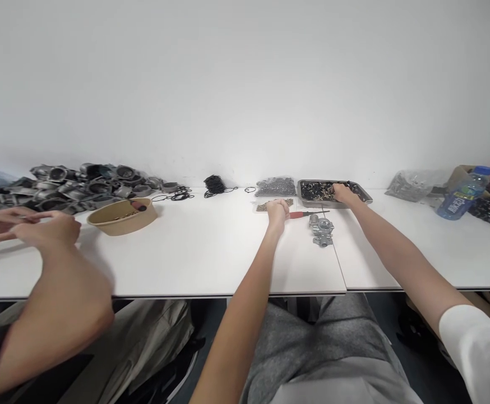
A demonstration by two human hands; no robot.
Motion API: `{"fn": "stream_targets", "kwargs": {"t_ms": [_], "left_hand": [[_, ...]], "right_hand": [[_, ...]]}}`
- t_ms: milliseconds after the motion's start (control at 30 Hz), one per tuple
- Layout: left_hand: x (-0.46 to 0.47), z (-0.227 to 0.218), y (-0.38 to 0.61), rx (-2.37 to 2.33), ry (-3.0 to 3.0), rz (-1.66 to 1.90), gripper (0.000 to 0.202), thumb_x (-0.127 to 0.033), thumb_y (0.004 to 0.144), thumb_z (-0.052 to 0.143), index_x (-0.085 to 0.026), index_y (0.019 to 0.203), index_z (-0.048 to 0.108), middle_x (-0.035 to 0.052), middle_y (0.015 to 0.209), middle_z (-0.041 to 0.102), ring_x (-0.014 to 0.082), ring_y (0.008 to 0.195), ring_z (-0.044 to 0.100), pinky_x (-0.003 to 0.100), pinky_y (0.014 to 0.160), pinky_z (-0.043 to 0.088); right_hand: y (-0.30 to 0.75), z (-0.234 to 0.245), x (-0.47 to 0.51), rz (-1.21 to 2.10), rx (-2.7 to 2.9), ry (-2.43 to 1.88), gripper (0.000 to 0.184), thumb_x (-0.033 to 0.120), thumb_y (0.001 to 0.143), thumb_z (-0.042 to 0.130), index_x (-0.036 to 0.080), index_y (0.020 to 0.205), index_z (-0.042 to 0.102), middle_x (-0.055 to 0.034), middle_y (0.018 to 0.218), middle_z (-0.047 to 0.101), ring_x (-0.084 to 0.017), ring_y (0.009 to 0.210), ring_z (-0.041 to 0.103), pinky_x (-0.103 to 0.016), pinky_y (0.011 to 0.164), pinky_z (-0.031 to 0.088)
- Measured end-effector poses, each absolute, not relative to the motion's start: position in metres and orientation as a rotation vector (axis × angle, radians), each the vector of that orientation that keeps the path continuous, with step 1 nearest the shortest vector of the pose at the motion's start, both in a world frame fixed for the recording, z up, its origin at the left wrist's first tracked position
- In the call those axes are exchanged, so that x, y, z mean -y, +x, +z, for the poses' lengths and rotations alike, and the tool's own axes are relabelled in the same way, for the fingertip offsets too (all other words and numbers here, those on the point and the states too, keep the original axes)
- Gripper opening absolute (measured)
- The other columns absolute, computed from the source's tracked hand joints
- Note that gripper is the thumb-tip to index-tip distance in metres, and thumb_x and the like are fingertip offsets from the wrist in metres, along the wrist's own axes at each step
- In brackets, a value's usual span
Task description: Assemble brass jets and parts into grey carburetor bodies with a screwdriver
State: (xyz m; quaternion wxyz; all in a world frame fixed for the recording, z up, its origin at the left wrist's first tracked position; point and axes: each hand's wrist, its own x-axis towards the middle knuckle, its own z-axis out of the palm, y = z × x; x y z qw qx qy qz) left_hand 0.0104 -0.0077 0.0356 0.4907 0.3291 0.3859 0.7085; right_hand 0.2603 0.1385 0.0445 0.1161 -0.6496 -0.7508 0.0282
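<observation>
one closed left hand (278, 210) hides its palm; right hand (343, 193), in tray (312, 202), grip unclear.

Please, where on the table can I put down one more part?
Bare white tabletop lies between the tan oval bowl and the left hand, and right of the right forearm, in front of the blue-capped plastic bottle. Crowded along the white wall: heaped grey metal parts, and the rectangular metal tray with the right hand in it.

Soft, bright light casts faint shadows on the table (194, 252); outer edges look stretched.
</observation>
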Motion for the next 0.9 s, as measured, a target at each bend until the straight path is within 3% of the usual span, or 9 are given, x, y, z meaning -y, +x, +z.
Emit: {"fn": "stream_targets", "kwargs": {"t_ms": [533,633,733,900], "left_hand": [[0.012,0.035,0.009,-0.934,0.869,1.713,0.017,-0.003,0.049,0.039,-0.016,0.041,0.034,-0.0034,0.038,0.031,0.0025,0.033,0.022,0.020,0.040,0.012],[0.012,0.036,0.009,-0.945,0.890,1.710,0.015,-0.003,0.052,0.042,-0.016,0.045,0.039,-0.0045,0.039,0.033,0.0024,0.033,0.025,0.019,0.038,0.015],[0.014,0.038,0.010,-0.958,0.924,1.707,0.011,-0.006,0.058,0.048,-0.015,0.062,0.053,-0.0050,0.046,0.044,0.0042,0.033,0.035,0.018,0.036,0.022],[0.017,0.041,0.014,-0.984,1.002,1.678,0.039,-0.022,0.065,0.068,-0.018,0.103,0.056,-0.0052,0.063,0.058,0.0085,0.038,0.050,0.021,0.038,0.037]], "right_hand": [[0.254,0.064,-0.130,0.024,2.221,-1.815,0.037,0.036,0.093,0.056,0.016,0.124,0.055,-0.0098,0.123,0.058,-0.021,0.105,0.060,-0.042,0.088,0.053],[0.249,0.078,-0.120,0.062,2.196,-1.684,0.027,0.027,0.091,0.059,0.013,0.113,0.062,-0.0112,0.112,0.063,-0.021,0.101,0.060,-0.042,0.089,0.050],[0.234,0.095,-0.103,0.150,2.206,-1.483,0.019,0.015,0.083,0.056,0.010,0.099,0.066,-0.0119,0.098,0.068,-0.019,0.090,0.060,-0.036,0.084,0.048],[0.190,0.109,-0.065,0.415,2.342,-1.130,0.020,0.019,0.075,0.057,0.011,0.090,0.068,-0.0080,0.088,0.069,-0.013,0.072,0.058,-0.025,0.066,0.044]]}}
